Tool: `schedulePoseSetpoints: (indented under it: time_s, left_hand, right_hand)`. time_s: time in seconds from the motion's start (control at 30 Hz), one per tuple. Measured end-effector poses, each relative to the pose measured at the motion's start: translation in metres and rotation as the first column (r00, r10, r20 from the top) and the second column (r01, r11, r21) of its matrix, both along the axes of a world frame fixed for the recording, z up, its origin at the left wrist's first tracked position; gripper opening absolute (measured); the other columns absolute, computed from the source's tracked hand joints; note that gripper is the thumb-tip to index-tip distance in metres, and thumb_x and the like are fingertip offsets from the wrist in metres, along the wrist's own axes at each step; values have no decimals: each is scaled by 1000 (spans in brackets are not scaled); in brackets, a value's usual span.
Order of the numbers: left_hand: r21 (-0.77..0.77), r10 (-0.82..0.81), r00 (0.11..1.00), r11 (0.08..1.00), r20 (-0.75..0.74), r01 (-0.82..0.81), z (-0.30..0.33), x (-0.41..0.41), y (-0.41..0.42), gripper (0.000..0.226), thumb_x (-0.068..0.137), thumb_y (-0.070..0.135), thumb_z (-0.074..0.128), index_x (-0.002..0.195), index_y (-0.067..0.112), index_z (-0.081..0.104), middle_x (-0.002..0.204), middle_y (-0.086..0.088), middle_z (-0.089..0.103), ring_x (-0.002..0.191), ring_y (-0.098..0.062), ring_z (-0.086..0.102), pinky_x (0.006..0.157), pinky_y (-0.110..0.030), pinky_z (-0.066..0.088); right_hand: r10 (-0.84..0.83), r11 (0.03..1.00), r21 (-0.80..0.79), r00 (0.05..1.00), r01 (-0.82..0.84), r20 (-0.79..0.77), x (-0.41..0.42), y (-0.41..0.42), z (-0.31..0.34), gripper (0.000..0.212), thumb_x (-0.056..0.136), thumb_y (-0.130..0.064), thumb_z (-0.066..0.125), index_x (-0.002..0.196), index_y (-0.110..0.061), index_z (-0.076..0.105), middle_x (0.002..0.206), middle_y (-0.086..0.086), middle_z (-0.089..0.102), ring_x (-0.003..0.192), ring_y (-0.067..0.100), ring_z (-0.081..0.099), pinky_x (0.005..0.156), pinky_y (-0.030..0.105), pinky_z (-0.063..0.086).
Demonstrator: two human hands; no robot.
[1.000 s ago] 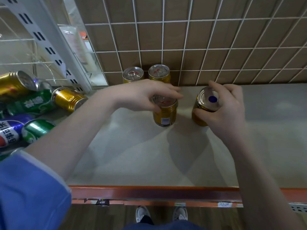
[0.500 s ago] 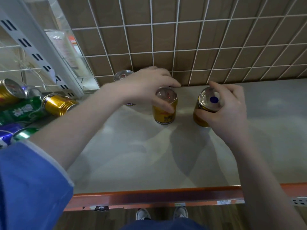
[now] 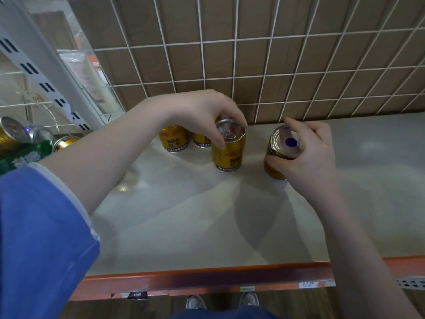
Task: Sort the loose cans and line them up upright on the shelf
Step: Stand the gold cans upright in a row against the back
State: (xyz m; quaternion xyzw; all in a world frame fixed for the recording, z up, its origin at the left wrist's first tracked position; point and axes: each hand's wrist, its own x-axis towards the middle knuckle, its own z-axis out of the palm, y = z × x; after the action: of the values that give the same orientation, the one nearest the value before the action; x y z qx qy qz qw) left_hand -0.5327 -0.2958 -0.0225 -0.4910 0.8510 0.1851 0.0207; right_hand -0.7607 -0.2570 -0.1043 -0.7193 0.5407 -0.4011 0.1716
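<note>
My left hand (image 3: pixel 202 116) grips the top rim of a gold can (image 3: pixel 227 155) that stands upright on the pale shelf (image 3: pixel 207 215). My right hand (image 3: pixel 308 153) holds another gold can (image 3: pixel 279 153), tilted, its bottom end with a blue dot facing me. Two more gold cans (image 3: pixel 174 139) (image 3: pixel 201 140) stand upright at the back by the wire grid, partly hidden by my left hand.
A heap of loose cans lies at the far left: gold ones (image 3: pixel 9 134) and a green one (image 3: pixel 25 155). A white wire grid (image 3: pixel 276 65) backs the shelf. The shelf's orange front edge (image 3: pixel 207 279) runs along the bottom. My shoes (image 3: pixel 195 301) show below.
My left hand has slid its gold can back toward the two cans at the wall. The right hand and its can have barely moved. The view has tipped upward slightly.
</note>
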Motion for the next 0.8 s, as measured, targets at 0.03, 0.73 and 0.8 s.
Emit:
schedulePoseSetpoints:
  time_s: [0.03,0.73,0.8]
  left_hand:
    - [-15,0,1000,1000,-7,0,0,-3,-3,56,73,33,77,125,39,56,120,18,51,111,-4,48,94,-26,44]
    - [52,28,995,998,91,-33,5,-12,-53,63,82,9,70,134,35,47,139,11,45,127,-11,40,104,-38,40]
    - [71,40,995,996,91,-46,6,-14,-53,61,82,11,70,133,36,47,138,11,45,126,-11,40,103,-36,41]
  right_hand:
    - [3,1000,-1,1000,-3,1,0,0,0,74,58,-11,83,127,-14,57,115,4,43,97,4,42,84,-6,24]
    - [25,999,29,1000,-26,6,-4,-14,-3,72,58,-13,84,126,-15,58,117,5,43,104,17,48,81,7,28]
    - [26,999,33,1000,-26,7,-5,-15,-4,72,58,-13,84,126,-15,58,116,2,42,104,17,48,82,8,29]
